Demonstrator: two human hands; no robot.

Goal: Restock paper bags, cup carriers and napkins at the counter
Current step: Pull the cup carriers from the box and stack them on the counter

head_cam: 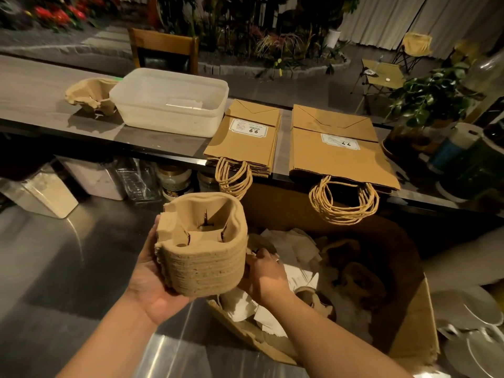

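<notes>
A stack of brown pulp cup carriers (pixel 204 246) is held between both hands above the steel worktop. My left hand (pixel 148 285) cups its left side and underside. My right hand (pixel 266 274) grips its right side with curled fingers. Two piles of flat brown paper bags, a smaller one (pixel 245 140) and a larger one (pixel 338 148), lie on the raised counter with handles hanging over the edge. A single cup carrier (pixel 90 95) sits at the counter's left. White napkins (pixel 289 252) and more carriers (pixel 357 274) fill an open cardboard box (pixel 414 342) below.
A white plastic tub (pixel 169 100) stands on the counter between the lone carrier and the bags. Jars and containers (pixel 141 178) sit under the counter ledge. White plates (pixel 477 331) are stacked at the lower right. A potted plant (pixel 433 96) and bottles crowd the counter's right end.
</notes>
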